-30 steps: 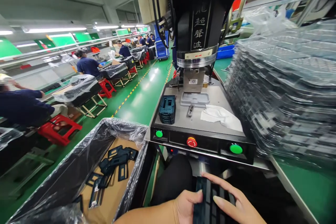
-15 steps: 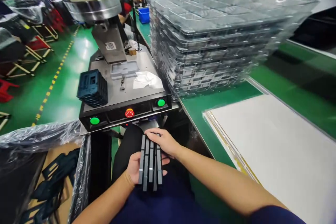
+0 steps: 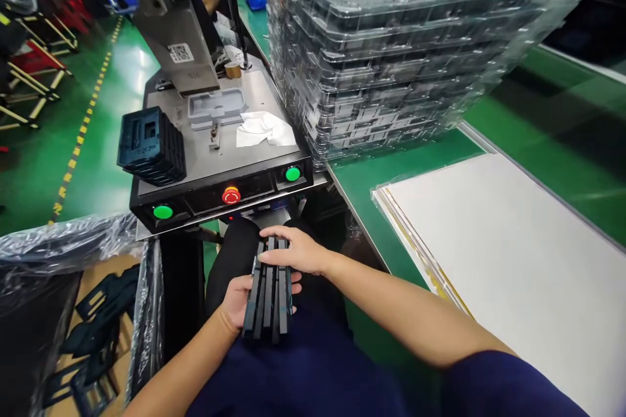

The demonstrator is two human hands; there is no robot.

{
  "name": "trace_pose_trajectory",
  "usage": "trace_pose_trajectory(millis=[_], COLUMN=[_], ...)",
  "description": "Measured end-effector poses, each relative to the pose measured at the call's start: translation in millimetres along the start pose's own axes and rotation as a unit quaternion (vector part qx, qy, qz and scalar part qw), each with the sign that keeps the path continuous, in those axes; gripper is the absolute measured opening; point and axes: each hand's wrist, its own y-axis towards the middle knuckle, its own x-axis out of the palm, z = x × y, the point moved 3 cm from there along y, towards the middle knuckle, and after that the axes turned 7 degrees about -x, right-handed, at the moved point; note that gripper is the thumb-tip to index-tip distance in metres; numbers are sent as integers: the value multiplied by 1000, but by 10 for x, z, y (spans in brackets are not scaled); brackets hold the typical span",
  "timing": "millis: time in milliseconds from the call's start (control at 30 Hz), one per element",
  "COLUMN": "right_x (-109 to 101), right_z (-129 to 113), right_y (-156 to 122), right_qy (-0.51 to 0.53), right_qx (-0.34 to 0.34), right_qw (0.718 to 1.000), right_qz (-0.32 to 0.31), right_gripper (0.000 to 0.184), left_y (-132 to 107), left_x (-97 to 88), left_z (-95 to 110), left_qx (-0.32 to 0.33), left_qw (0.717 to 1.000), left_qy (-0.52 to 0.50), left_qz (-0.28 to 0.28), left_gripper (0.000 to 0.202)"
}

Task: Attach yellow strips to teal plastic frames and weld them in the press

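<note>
Over my lap I hold a stack of dark plastic parts [image 3: 268,296], seen edge-on as several long narrow bars side by side. My left hand [image 3: 239,300] supports the stack from below and the left, and its fingertips show past the right side. Across the top end lies my right hand [image 3: 296,251], its thumb and fingers closed around the upper edges. On the machine's metal table stands another stack of dark frame-like parts [image 3: 150,143] with square cut-outs.
A press [image 3: 178,45] rises behind a panel with two green buttons and a red emergency button [image 3: 231,195]. Near it lie a grey tray [image 3: 218,107] and white cloth [image 3: 264,129]. Clear trays [image 3: 415,45] are stacked rightward, beside white sheets [image 3: 499,221]. A plastic-lined box [image 3: 149,313] holds dark parts.
The view has tipped down and shifted, so the machine sits higher and further left. My right hand has moved further over the top of the held stack, and the bars sit closer together.
</note>
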Motion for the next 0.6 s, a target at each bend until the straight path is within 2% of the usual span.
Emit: trace_pose_trajectory(millis=[133,233,367,500,600], right_x=[46,69,83,75,73], right_z=[43,51,26,9,9], right_y=[-4,-8,-14,-9,-4], right_qy=[12,-21,-93,-118,-131], right_qx=[-16,-39,-58,-58,-55], right_qw=[998,995,991,989,987], right_qz=[60,93,80,70,70], right_gripper=[64,55,40,31,30], left_y=[-10,5,14,-35,-97], left_x=[-66,-128,-226,-246,-205], left_z=[2,-4,-12,49,149], left_qx=[20,24,32,80,107], left_qw=[1000,998,986,976,967], left_qy=[17,35,87,118,147], left_qz=[-1,50,136,167,181], left_gripper=[67,61,52,37,40])
